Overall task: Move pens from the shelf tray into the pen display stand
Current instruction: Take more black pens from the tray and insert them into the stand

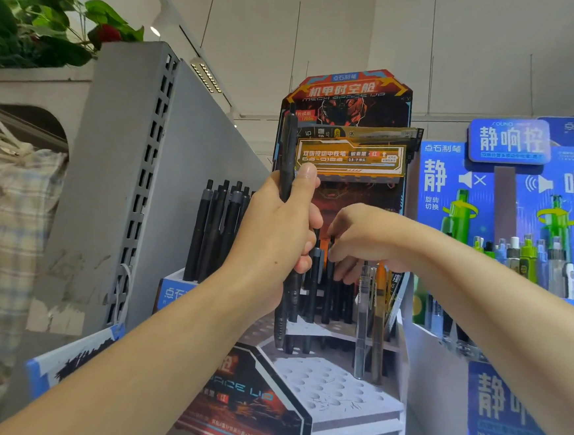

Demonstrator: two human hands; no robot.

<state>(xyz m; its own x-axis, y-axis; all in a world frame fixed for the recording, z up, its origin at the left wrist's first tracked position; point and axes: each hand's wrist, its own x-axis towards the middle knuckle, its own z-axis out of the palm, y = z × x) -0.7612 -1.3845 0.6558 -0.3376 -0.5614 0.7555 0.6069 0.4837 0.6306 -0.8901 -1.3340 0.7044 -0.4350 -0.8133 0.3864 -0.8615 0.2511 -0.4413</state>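
Observation:
A stepped cardboard pen display stand [340, 389] with rows of round holes stands in front of me, under a red and orange header card. Several black pens [332, 300] stand in its upper rows. My left hand [277, 237] grips a bundle of black pens [289, 149] upright, thumb up along one pen. My right hand [362, 244] reaches over the upper row and pinches the top of one black pen [331, 255] standing in a hole. A grey pen and an orange pen [379, 314] stand at the right of the stand.
A blue box with several black pens [216, 225] stands behind my left arm, against a grey perforated shelf panel [144, 185]. A blue display [516, 256] with green and clear pens is on the right. A cloth drawstring bag [7, 216] hangs at far left.

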